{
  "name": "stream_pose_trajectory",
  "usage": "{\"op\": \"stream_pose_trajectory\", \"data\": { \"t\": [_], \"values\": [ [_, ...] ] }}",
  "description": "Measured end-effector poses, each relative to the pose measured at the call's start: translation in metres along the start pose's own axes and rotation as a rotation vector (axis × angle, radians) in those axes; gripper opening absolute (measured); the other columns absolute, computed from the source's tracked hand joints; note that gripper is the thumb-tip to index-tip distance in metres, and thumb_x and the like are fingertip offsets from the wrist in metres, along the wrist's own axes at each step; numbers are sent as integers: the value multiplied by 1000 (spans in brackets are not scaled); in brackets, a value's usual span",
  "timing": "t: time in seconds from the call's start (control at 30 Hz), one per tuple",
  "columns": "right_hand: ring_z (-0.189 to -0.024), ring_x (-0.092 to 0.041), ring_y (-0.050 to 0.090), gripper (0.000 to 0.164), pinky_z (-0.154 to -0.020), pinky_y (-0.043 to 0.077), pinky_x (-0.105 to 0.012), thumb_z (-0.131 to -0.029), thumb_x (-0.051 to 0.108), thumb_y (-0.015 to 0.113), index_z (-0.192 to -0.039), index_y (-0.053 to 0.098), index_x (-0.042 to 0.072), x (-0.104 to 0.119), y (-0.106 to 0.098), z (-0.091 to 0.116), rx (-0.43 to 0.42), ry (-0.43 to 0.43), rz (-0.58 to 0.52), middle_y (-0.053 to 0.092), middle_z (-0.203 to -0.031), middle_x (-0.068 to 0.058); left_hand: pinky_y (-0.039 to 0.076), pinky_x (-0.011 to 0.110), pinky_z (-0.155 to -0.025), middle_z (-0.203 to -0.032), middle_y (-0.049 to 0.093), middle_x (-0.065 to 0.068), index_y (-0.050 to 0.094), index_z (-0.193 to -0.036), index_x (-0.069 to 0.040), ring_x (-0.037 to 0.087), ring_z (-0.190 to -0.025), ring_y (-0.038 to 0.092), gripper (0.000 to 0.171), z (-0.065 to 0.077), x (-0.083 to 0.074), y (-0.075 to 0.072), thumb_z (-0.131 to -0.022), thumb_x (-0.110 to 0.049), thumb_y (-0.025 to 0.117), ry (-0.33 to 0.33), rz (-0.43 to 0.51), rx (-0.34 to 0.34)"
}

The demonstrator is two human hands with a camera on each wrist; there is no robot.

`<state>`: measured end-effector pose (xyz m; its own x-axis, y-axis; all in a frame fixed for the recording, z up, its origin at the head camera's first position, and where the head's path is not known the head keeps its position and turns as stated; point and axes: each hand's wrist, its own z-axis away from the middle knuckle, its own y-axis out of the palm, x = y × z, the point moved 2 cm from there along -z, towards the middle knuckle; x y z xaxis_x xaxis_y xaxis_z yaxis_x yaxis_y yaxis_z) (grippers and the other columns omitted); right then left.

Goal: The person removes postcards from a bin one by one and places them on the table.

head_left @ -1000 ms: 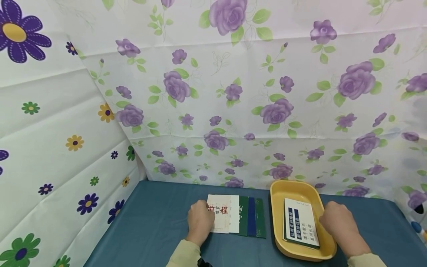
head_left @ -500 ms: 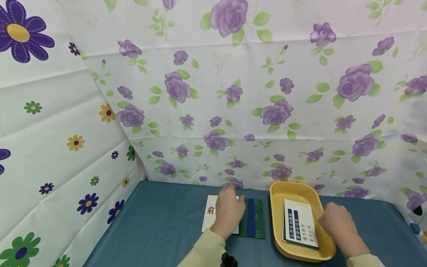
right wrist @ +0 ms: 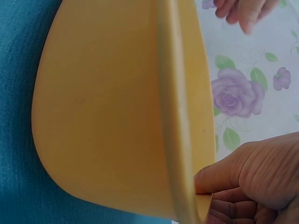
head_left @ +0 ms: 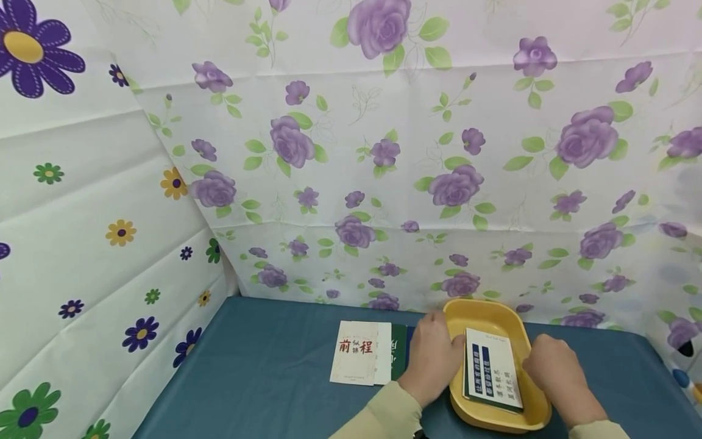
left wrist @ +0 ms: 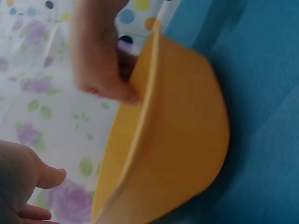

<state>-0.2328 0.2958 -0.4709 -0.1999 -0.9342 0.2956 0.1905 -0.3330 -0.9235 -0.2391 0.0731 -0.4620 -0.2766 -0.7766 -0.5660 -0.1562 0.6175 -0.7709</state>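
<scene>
A yellow plastic basin (head_left: 482, 421) stands at the right of the table in the head view. Inside it lies a small stack of printed cards (head_left: 496, 366), a white one on top. My right hand (head_left: 556, 375) grips the basin's right rim, as the right wrist view also shows, thumb at the edge (right wrist: 219, 177). Beside the left rim hovers my left hand (head_left: 433, 360), apart from the basin in the left wrist view, thumb extended and holding nothing (left wrist: 23, 182). Left of it, a row of overlapping cards (head_left: 353, 353) lies flat, its right end hidden behind the left hand.
A blue-green cloth (head_left: 263, 366) covers the table. Behind it hangs a white curtain with purple roses (head_left: 356, 231), and another flowered sheet (head_left: 120, 292) closes the left side. Part of a small blue and white thing (head_left: 682, 377) shows at the right edge.
My left hand has travelled right, from the left end of the card row, across the cards, to the basin's left rim. The right hand has stayed on the right rim.
</scene>
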Motion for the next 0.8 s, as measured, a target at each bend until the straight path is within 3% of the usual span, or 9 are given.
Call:
{"op": "stream_pose_trajectory", "data": {
  "t": [0.17, 0.43, 0.6, 0.8],
  "values": [
    [-55, -21, 48, 12, -48, 40, -31, -82, 9, 55, -72, 56, 2, 0, 0, -1, -12, 0, 4, 49, -61, -7, 46, 23, -75, -104, 55, 0, 53, -120, -9, 8, -96, 53, 52, 5, -14, 17, -85, -46, 64, -1, -21, 106],
    [-53, -20, 49, 12, -47, 41, -32, -82, 8, 54, -73, 56, 1, -2, 2, 0, -15, -32, -5, 49, -60, -6, 44, 18, -69, -99, 54, -4, 55, -114, -12, 4, -91, 52, 48, 13, -27, 51, -85, -50, 61, 68, -99, 243],
    [-53, -20, 48, 11, -47, 41, -33, -80, 8, 54, -70, 56, 3, -4, 3, 0, -33, -45, -6, 49, -59, -5, 42, 17, -72, -99, 54, -3, 55, -114, -11, 6, -90, 52, 50, 17, -31, 69, -84, -50, 63, 95, -258, 265],
    [-53, -20, 48, 11, -47, 41, -33, -80, 6, 53, -70, 56, 4, -3, 2, 0, -38, -41, -8, 49, -60, -6, 43, 18, -63, -90, 52, 1, 55, -118, -7, 10, -78, 51, 67, 16, -34, 81, -79, -60, 63, 42, -445, 267]
  ]
}}
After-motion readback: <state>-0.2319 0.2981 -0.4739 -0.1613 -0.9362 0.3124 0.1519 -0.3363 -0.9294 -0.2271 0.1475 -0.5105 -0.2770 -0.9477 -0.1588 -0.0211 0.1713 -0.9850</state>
